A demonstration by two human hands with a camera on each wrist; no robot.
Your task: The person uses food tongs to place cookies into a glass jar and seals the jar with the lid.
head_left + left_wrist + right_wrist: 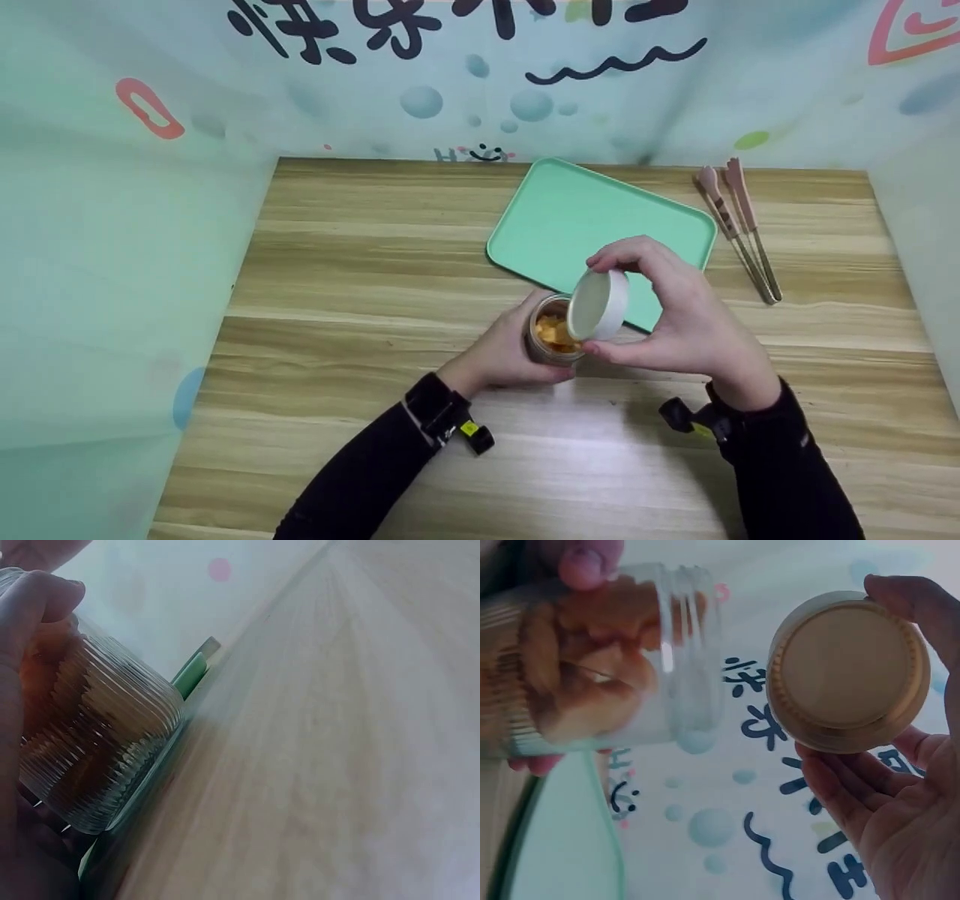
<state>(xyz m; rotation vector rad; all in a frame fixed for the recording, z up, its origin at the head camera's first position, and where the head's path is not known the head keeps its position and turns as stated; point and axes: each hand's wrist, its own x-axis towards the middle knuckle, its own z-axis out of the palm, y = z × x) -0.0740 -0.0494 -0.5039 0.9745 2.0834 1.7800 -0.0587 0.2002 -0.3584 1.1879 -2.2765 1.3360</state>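
A clear ribbed glass jar (pixel 556 330) holds orange-brown chunks of food (pixel 600 664). My left hand (pixel 517 341) grips it round the side, thumb near the front, with the mouth uncovered. Between the thumb and fingers of my right hand (pixel 679 315) is a white round lid (pixel 600 304), tilted on edge just right of the jar's mouth. In the right wrist view the lid's ridged inner side shows, apart from the jar's threaded neck. The left wrist view has the jar's base close over the wooden table.
Behind the jar lies a mint-green tray (pixel 592 217) on the wooden table (pixel 360 262). To its right, pink-handled tongs (pixel 739 225) rest on the wood. A printed cloth backdrop (pixel 465 97) rises at the back edge.
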